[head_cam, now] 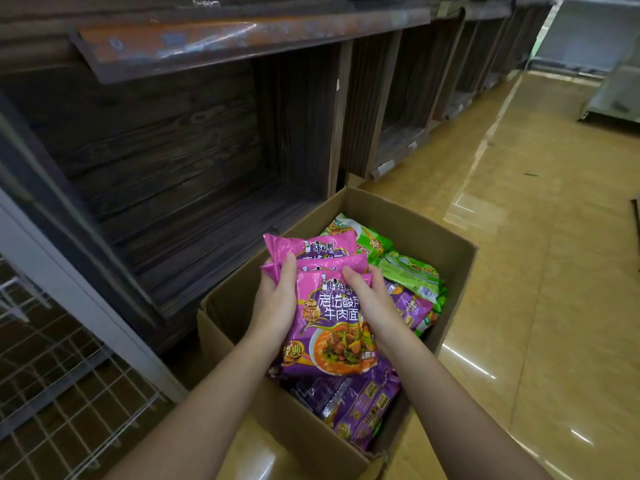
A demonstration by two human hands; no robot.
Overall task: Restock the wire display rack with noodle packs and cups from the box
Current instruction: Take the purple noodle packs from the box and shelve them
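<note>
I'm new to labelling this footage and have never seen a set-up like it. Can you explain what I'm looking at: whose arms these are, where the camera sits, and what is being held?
There is no machine here. A person wears one wide-angle camera on the head, so you look forward and down along their own arms. The left hand and the right hand grip a small stack of purple noodle packs from either side, above an open cardboard box on the floor. Inside it lie other purple packs and green packs. The white wire rack shows at the lower left, and dark wooden shelves stand behind the box.
</note>
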